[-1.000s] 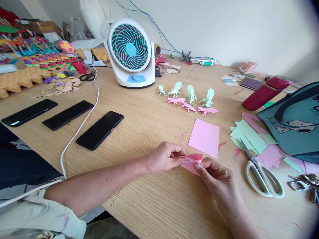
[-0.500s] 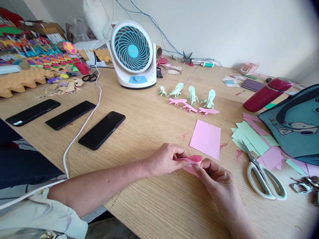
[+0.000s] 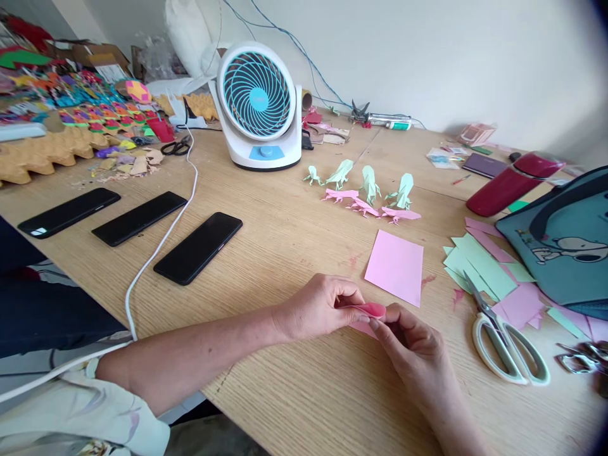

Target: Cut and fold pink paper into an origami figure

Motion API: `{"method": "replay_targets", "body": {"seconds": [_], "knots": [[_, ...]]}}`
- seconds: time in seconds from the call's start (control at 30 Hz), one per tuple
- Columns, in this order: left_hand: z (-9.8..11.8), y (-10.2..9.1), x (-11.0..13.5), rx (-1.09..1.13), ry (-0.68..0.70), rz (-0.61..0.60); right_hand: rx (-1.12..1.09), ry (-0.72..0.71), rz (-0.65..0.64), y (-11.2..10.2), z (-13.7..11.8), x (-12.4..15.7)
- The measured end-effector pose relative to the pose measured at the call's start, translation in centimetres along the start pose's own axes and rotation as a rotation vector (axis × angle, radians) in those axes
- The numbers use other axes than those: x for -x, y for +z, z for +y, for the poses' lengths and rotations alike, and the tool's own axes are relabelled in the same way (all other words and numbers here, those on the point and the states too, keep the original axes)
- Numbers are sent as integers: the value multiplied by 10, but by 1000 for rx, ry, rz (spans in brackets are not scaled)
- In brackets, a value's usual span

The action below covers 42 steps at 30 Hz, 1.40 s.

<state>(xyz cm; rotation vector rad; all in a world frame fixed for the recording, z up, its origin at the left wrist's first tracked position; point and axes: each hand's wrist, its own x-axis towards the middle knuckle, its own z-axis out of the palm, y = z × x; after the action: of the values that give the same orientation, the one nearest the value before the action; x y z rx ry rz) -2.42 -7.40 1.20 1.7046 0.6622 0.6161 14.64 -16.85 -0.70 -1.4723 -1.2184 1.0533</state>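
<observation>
Between both hands is a small piece of pink paper (image 3: 373, 309), curled over into a loop, with a flat part below it. My left hand (image 3: 323, 305) pinches its left side between thumb and fingers. At its right edge, my right hand (image 3: 409, 335) grips it with thumb and forefinger; the fingertips of both hands nearly meet. A flat pink sheet (image 3: 395, 267) lies on the table just beyond. Farther off stand several folded green paper figures (image 3: 368, 183) behind a row of pink paper figures (image 3: 363, 206).
Scissors (image 3: 508, 345) lie right, beside green and pink paper pieces (image 3: 479, 263), a teal bag (image 3: 565, 253) and a red flask (image 3: 515, 183). A white fan (image 3: 260, 101) stands at the back. Black phones (image 3: 199, 248) and a white cable (image 3: 164, 237) lie left.
The loop in the pink paper has become flatter between my fingers. Both hands keep their grip, and the whole view has shifted slightly.
</observation>
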Motion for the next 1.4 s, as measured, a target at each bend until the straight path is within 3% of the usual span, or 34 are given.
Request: {"method": "replay_targets", "body": {"seconds": [0.67, 0.93, 1.1, 1.3, 1.4], "knots": [[-2, 1, 7, -56, -144, -120, 9, -1, -29, 4, -15, 2], [-1, 2, 6, -149, -24, -121, 1, 44, -74, 1, -10, 1], [1, -3, 5, -140, -50, -175, -107, -93, -99, -6, -12, 5], [11, -16, 1, -277, 147, -343, 119, -221, -227, -26, -13, 7], [16, -20, 1, -211, 125, -444, 167, -283, -259, -31, -16, 7]]}}
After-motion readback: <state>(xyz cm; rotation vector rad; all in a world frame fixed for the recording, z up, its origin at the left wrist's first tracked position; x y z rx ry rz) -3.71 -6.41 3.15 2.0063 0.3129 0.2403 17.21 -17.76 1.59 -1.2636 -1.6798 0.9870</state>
